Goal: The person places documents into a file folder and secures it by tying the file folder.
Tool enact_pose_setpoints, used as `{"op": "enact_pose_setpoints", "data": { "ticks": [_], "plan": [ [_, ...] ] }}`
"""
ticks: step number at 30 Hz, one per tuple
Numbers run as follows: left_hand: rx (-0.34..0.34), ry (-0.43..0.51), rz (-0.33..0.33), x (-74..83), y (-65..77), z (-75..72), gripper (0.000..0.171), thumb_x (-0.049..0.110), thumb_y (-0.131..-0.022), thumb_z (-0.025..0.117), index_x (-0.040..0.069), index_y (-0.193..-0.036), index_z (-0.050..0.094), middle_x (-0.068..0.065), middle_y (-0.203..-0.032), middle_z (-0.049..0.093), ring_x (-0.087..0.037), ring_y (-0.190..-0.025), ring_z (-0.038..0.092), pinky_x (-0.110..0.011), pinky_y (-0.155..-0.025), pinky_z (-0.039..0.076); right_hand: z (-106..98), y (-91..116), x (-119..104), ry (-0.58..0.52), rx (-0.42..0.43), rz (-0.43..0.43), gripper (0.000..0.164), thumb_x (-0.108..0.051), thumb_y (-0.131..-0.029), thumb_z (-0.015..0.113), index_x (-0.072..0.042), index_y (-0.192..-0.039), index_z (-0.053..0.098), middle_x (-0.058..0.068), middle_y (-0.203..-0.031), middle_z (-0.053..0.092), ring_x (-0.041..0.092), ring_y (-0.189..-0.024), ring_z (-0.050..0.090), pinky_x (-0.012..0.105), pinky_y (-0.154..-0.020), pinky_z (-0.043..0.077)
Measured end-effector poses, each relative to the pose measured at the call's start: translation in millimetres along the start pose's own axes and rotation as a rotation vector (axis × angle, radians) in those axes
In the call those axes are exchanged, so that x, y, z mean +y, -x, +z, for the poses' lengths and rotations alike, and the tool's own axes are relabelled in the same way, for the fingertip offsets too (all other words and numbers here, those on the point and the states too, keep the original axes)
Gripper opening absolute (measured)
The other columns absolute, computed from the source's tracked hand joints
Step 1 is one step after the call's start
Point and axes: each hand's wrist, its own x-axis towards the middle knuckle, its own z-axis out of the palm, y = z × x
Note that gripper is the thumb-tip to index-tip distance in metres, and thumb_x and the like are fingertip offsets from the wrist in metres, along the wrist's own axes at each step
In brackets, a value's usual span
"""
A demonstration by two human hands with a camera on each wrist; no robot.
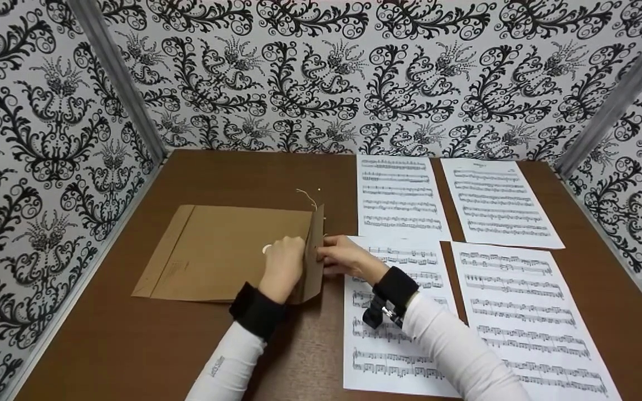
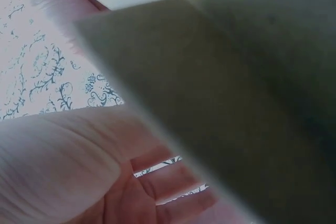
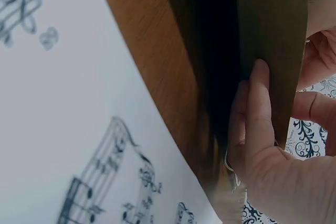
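Observation:
A brown cardboard envelope [image 1: 232,250] lies on the table's left half, its right-hand flap [image 1: 314,256] raised upright. At the fold, my left hand [image 1: 286,264] has its fingers bent over the envelope's edge; the fingertips are hidden. In the left wrist view the brown panel covers part of that palm and fingers. With the thumb on one side and fingers on the other, my right hand [image 1: 349,257] pinches the flap. The right wrist view shows its fingers [image 3: 259,103] lying along the flap's outer face. A thin string [image 1: 308,196] trails from the flap's far end.
Sheets of printed music [image 1: 399,195] lie in two rows on the brown table [image 1: 232,172], right of the envelope. My right forearm passes over the nearer sheets [image 1: 527,312]. Patterned walls [image 1: 310,72] stand behind and on both sides.

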Motion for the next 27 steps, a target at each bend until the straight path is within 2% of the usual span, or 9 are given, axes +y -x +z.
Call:
{"op": "enact_pose_setpoints", "data": {
  "ticks": [4,7,13,17,22,24,27],
  "plan": [
    [0.011,-0.001,0.003,-1.3,-0.2,4.7,0.015,-0.004,-0.082,0.072,0.005,-0.069,0.072,-0.015,-0.069,0.073,-0.032,-0.061,0.072,-0.039,-0.046,0.049,0.1,-1.0,2.3,0.027,0.002,0.002,0.044,0.001,-0.091,0.052,0.006,-0.135,0.056,-0.005,-0.070,0.059,0.003,-0.063,0.056,0.018,-0.061,0.057],
    [0.003,-0.004,-0.007,-2.0,-0.7,5.4,0.014,-0.004,-0.081,0.072,0.005,-0.071,0.073,-0.016,-0.071,0.074,-0.033,-0.062,0.073,-0.040,-0.047,0.050,0.7,-1.6,2.1,0.027,0.003,0.006,0.049,0.002,-0.094,0.052,0.007,-0.142,0.051,-0.002,-0.076,0.060,0.005,-0.067,0.058,0.021,-0.066,0.060],
    [-0.028,0.013,-0.031,-3.0,-1.4,4.2,0.012,-0.005,-0.082,0.070,0.004,-0.074,0.075,-0.017,-0.076,0.076,-0.034,-0.067,0.074,-0.042,-0.052,0.053,1.7,-1.9,1.2,0.031,-0.006,0.008,0.050,0.001,-0.098,0.055,0.006,-0.147,0.047,0.003,-0.093,0.066,0.011,-0.082,0.066,0.029,-0.081,0.064],
    [-0.025,0.023,-0.017,-4.0,-0.5,5.0,0.013,-0.006,-0.082,0.070,0.003,-0.074,0.074,-0.018,-0.075,0.076,-0.035,-0.066,0.074,-0.043,-0.051,0.055,0.7,-1.1,3.2,0.021,-0.014,-0.001,0.052,0.002,-0.099,0.054,0.007,-0.150,0.042,0.014,-0.112,0.069,0.017,-0.094,0.070,0.035,-0.090,0.063],
    [-0.049,0.057,0.006,-6.8,0.4,6.8,0.012,-0.006,-0.083,0.070,0.000,-0.073,0.074,-0.019,-0.073,0.075,-0.036,-0.064,0.073,-0.044,-0.052,0.058,-1.1,0.4,4.9,-0.021,-0.023,-0.015,0.061,0.005,-0.100,0.051,0.011,-0.155,0.028,0.033,-0.140,0.054,0.033,-0.119,0.066,0.041,-0.099,0.059],
    [-0.073,0.066,0.014,-7.9,0.4,7.4,0.009,-0.003,-0.083,0.072,0.000,-0.074,0.073,-0.019,-0.075,0.075,-0.036,-0.065,0.073,-0.045,-0.054,0.058,-2.3,1.6,4.9,-0.042,-0.029,-0.018,0.059,0.005,-0.100,0.051,0.011,-0.155,0.029,0.036,-0.147,0.048,0.037,-0.125,0.064,0.040,-0.099,0.059],
    [-0.095,0.072,0.025,-8.9,0.8,7.5,0.008,0.001,-0.082,0.075,0.000,-0.075,0.073,-0.019,-0.076,0.075,-0.036,-0.067,0.073,-0.045,-0.056,0.059,-5.0,4.3,4.5,-0.053,-0.038,-0.031,0.056,0.004,-0.101,0.051,0.011,-0.154,0.032,0.035,-0.150,0.046,0.033,-0.118,0.068,0.037,-0.096,0.061]
  ]
}}
